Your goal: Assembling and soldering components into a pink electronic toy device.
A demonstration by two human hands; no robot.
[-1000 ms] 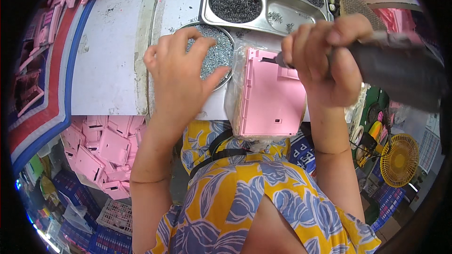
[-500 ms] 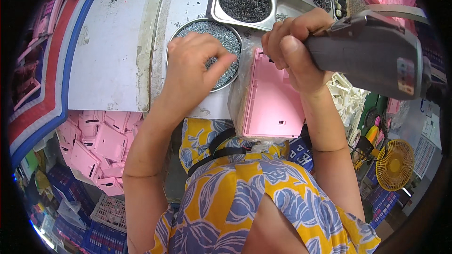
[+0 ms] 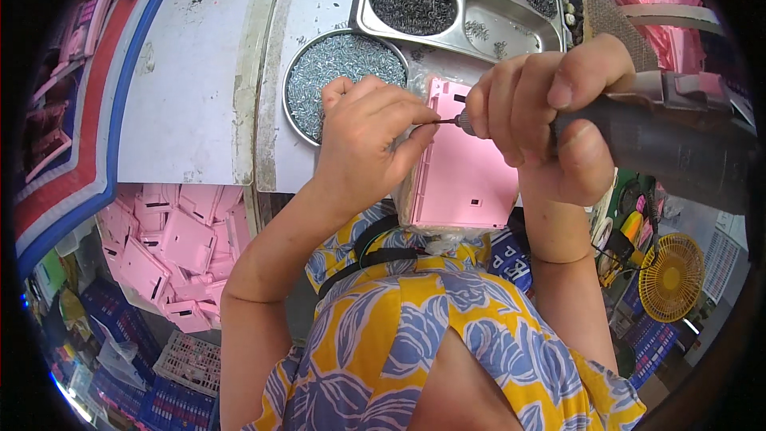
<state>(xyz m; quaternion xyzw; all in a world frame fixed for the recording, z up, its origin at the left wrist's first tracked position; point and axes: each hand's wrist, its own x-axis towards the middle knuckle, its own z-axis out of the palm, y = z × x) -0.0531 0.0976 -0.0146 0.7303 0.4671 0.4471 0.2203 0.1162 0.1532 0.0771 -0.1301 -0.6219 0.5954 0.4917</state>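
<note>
My right hand [image 3: 558,112] is wrapped around a dark grey power screwdriver [image 3: 670,140], held tilted sideways with its thin bit [image 3: 448,120] pointing left. My left hand [image 3: 375,140] pinches thumb and forefinger together right at the bit's tip; whatever lies between them is too small to make out. Beneath both hands is a flat pink plastic panel [image 3: 463,183] with a small rectangular slot, resting on a plastic-wrapped block. A round metal dish [image 3: 289,104] full of small silvery screws [image 3: 339,64] stands just beyond my left hand.
A steel compartment tray [image 3: 459,44] with dark springs [image 3: 411,1] lies at the back. Pink panels [image 3: 179,247] are piled at lower left, more pink parts [image 3: 662,0] at far right. White parts sit right of my right wrist. A yellow fan [image 3: 670,275] stands at lower right.
My left hand has moved right, from over the screw dish to the bit's tip. My right hand has lowered and shifted right, with the screwdriver now tilted so its bit shows.
</note>
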